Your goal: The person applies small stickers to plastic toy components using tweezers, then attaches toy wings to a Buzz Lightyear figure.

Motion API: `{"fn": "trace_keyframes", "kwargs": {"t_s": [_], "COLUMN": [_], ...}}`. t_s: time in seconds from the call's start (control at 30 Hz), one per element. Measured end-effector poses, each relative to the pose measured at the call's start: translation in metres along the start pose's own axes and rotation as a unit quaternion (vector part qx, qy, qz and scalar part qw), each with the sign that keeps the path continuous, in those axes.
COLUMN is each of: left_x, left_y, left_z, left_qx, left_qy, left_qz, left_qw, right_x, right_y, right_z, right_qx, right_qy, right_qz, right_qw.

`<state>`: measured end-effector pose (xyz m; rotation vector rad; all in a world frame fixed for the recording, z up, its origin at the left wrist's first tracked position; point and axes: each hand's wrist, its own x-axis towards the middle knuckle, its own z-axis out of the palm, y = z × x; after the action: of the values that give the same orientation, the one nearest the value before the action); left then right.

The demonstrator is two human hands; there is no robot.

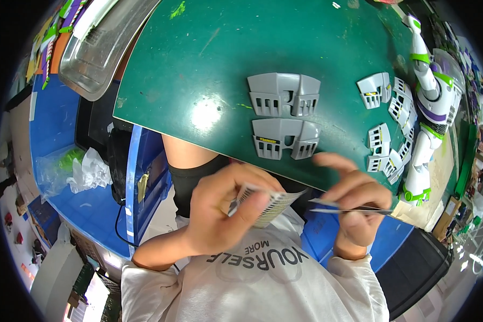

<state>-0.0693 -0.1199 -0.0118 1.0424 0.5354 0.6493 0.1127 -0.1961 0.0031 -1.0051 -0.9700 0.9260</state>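
Observation:
My left hand (228, 206) is closed on a curled sticker sheet (276, 208) printed with rows of small marks, held in front of my shirt. Level with it, my right hand (357, 196) grips thin metal tweezers (327, 206), their tips pointing left toward the sheet and apart from it. The right fingers are slightly blurred. Just beyond my hands, two grey plastic shells (284, 95) with rectangular slots lie one behind the other on the green table (198, 64). The nearer grey shell (285, 138) carries a small black and yellow sticker on its left side; the farther one shows none.
More grey slotted parts (378, 142) lie in a cluster at the right. Beside them rests a white, green and purple toy figure (434, 102). A metal tray (94, 67) stands at the far left, above a blue surface with crumpled white paper (91, 170).

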Motion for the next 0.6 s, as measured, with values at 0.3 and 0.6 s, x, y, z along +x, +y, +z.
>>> {"fn": "trace_keyframes", "kwargs": {"t_s": [0.3,0.6], "left_x": [0.000,-0.003], "left_y": [-0.005,-0.005], "left_z": [0.009,0.015], "left_qx": [-0.110,-0.076], "left_qy": [0.002,0.039], "left_qz": [-0.125,-0.093], "left_qw": [0.986,0.992], "right_x": [-0.012,-0.024], "right_y": [-0.004,-0.014], "right_z": [0.010,0.008], "right_qx": [-0.051,-0.189], "right_qy": [-0.043,-0.038], "right_qz": [0.012,-0.032], "right_qw": [0.998,0.981]}}
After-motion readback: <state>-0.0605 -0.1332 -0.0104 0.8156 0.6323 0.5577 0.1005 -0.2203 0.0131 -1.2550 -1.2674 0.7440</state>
